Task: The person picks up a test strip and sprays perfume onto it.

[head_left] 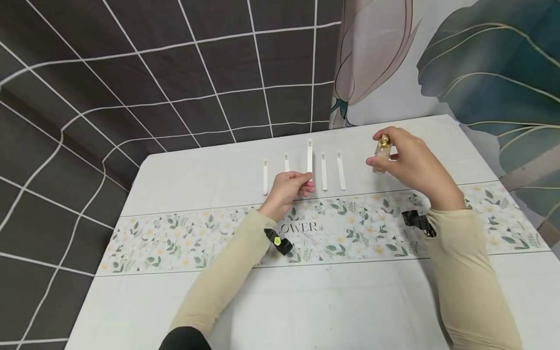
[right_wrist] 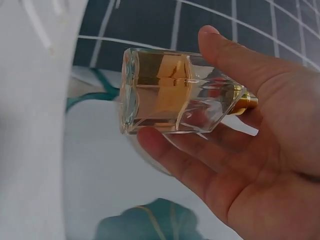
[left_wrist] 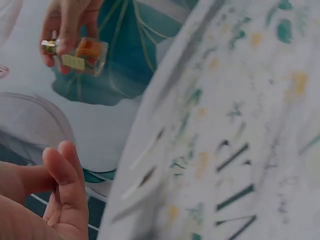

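Five slim white strips (head_left: pixel 323 175) line up left of the glass bottle (head_left: pixel 381 154), and we start farthest from it: the first strip (head_left: pixel 265 177) lies flat on the desk (head_left: pixel 306 301). One step closer to the bottle, the second strip (head_left: pixel 286 163), its lower end hidden by the left hand (head_left: pixel 288 189). And that hand pinches the third strip (head_left: pixel 309 158) near its lower end, thumb against fingers! Nearer the bottle, the fourth strip (head_left: pixel 323 165), then the fifth strip (head_left: pixel 341 171), closest of all. And here's the bottle itself, gold cap (head_left: pixel 384 140) uppermost, held clear of the desk, the right hand (head_left: pixel 413 158) gripping it from its right!
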The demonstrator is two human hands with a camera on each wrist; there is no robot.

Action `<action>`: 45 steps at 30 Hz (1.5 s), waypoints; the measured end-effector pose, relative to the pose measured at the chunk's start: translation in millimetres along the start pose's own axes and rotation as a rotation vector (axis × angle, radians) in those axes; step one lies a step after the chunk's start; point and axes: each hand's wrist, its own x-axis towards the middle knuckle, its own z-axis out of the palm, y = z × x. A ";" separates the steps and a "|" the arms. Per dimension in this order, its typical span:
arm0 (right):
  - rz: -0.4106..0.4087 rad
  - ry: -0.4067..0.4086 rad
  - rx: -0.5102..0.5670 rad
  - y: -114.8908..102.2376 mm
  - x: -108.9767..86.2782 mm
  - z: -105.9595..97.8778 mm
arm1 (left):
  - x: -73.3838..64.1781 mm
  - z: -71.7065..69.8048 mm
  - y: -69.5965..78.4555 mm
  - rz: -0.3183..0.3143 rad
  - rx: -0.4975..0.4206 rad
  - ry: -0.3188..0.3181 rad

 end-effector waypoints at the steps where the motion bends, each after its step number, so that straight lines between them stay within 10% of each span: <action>1: 0.002 -0.013 0.005 3.4 2.0 2.2 | 3.1 0.9 -2.8 -0.016 -0.005 0.006; 23: 0.039 -0.147 0.005 50.9 25.3 36.5 | 18.9 0.6 -21.7 -0.105 -0.008 0.034; 28: 0.062 -0.150 -0.008 52.9 27.4 38.5 | 12.5 3.1 -15.6 -0.080 0.160 -0.028; 38: 0.072 -0.157 -0.003 54.8 27.1 41.1 | 14.7 24.5 -1.3 0.107 0.914 -0.088; 45: 0.059 -0.174 0.005 56.7 26.3 39.4 | 18.5 36.2 -1.0 0.175 1.001 -0.083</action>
